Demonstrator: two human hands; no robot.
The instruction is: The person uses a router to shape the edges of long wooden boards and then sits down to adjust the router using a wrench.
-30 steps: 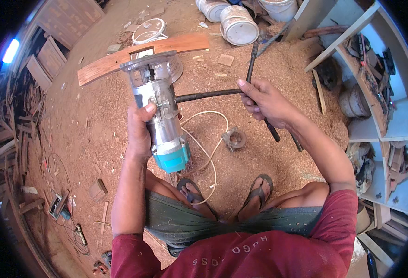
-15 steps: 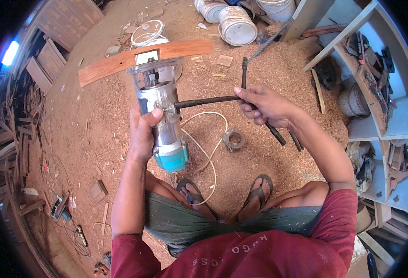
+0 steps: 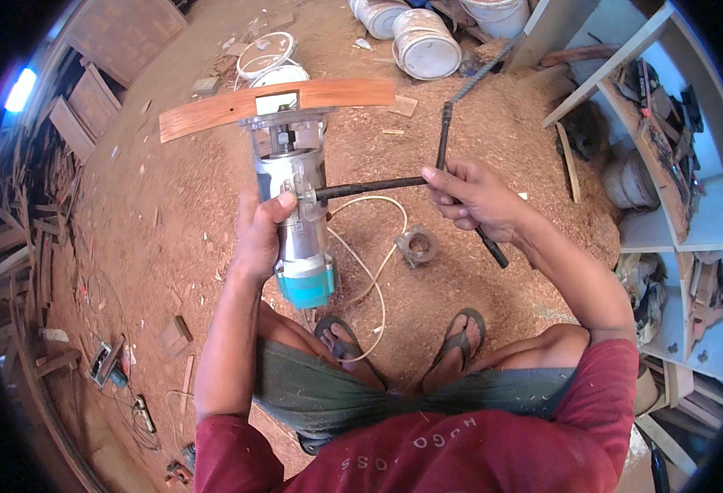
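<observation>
- Head view: the router (image 3: 302, 226) and the wood strip (image 3: 213, 114) at its base have shifted slightly rightward.
- Left hand (image 3: 264, 228) grasps the router, over the floor (image 3: 156, 255), left of its shelf-lined right edge.
- Right hand (image 3: 483, 200) clasps the T-wrench (image 3: 369, 188) where its bars cross; its end meets the router's side.
- Likely step: turning the wrench, which calls for a steady router.
- Shirt (image 3: 493, 444) bears lettering; any router label is too small to read.

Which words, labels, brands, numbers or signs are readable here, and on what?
Red shirt: pale lettering across the chest, upside down in view; wording not copied here.
Silver-and-teal power tool in the left hand: any markings too small to read.
White bucket: nothing legible.
</observation>
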